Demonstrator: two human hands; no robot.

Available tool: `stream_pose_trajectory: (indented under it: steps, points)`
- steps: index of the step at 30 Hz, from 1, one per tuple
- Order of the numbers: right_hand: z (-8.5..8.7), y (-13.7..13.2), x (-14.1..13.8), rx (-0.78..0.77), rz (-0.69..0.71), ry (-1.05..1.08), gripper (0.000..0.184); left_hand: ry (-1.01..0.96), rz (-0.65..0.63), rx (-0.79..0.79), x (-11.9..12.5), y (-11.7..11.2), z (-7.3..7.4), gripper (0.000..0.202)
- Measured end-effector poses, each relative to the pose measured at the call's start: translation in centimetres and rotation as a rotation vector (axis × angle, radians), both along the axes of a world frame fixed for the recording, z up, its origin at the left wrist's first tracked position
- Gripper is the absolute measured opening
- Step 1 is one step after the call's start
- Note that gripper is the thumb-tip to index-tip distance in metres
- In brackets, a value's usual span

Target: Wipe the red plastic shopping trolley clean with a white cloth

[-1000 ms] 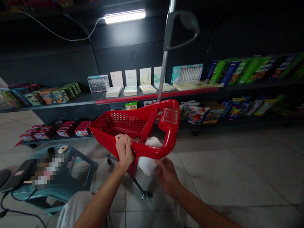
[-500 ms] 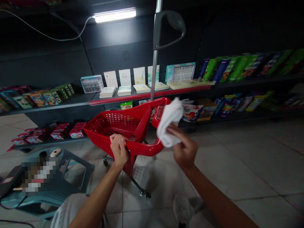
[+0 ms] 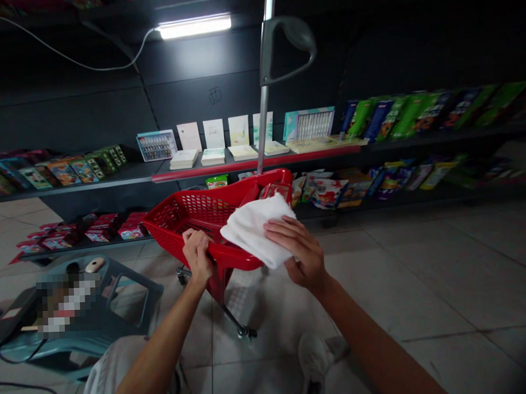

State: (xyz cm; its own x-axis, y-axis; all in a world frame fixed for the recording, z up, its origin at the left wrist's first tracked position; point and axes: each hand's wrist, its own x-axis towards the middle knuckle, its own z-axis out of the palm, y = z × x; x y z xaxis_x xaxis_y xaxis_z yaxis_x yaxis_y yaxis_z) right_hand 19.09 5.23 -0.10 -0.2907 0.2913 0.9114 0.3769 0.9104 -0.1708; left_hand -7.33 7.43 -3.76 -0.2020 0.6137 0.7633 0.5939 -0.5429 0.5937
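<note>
A small red shopping cart (image 3: 160,226) stands in front of me on its wheels, with a metal pole rising from behind its handle. My left hand (image 3: 197,254) is closed around the cart's near rim, at the left end of the red handle (image 3: 234,258). With my right hand (image 3: 297,250) I hold a white cloth (image 3: 255,223), fingers spread flat over it and the thumb beneath. The cloth lies over the right part of the handle and hides it. A grey loop-shaped grip (image 3: 288,49) sits high on the pole.
A blue-grey plastic stool (image 3: 132,293) at the left bears a dark device and a blurred-out item. Behind the cart, shelves (image 3: 253,164) hold booklets, boxes and snack bags. A lit tube lamp (image 3: 195,27) hangs above. Tiled floor (image 3: 403,272) extends to the right.
My right hand has moved left with the cloth, from the handle's right end onto its top. The cloth is now spread wider. My left hand keeps its grip on the rim.
</note>
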Motion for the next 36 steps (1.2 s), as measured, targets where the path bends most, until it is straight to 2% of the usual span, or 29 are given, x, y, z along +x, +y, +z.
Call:
stream_pose_trajectory:
  steps: [5,12,18,23,27,32,34,36]
  points:
    - [-0.4,1.8,1.1,-0.063,-0.1,0.065,0.045,-0.032,-0.059,-0.011,-2.0,0.8,0.2,0.033]
    - [-1.5,3.0,1.7,-0.046,-0.156,0.057,0.05,-0.077,-0.157,-0.044,-5.7,1.5,0.7,0.032]
    - [-1.6,3.1,1.9,-0.036,-0.189,0.126,0.054,-0.114,-0.29,-0.118,-8.2,1.0,1.6,0.033]
    - [-1.1,3.4,2.5,0.023,-0.246,0.162,0.048,-0.122,-0.388,-0.165,-9.8,0.2,2.6,0.041]
    - [-0.5,3.3,3.2,0.013,-0.247,0.211,0.039,-0.126,-0.366,-0.169,-11.2,-0.3,2.8,0.044]
    - [-0.1,2.8,3.0,-0.011,-0.191,0.292,0.032,-0.122,-0.218,-0.264,-13.3,-0.5,2.5,0.043]
    - [-0.3,2.6,2.6,-0.02,-0.207,0.309,0.032,-0.181,-0.186,-0.309,-13.7,-0.5,2.9,0.04]
    - [-0.3,2.1,2.0,-0.018,-0.239,0.316,0.031,-0.299,-0.167,-0.28,-13.7,-0.7,3.9,0.039]
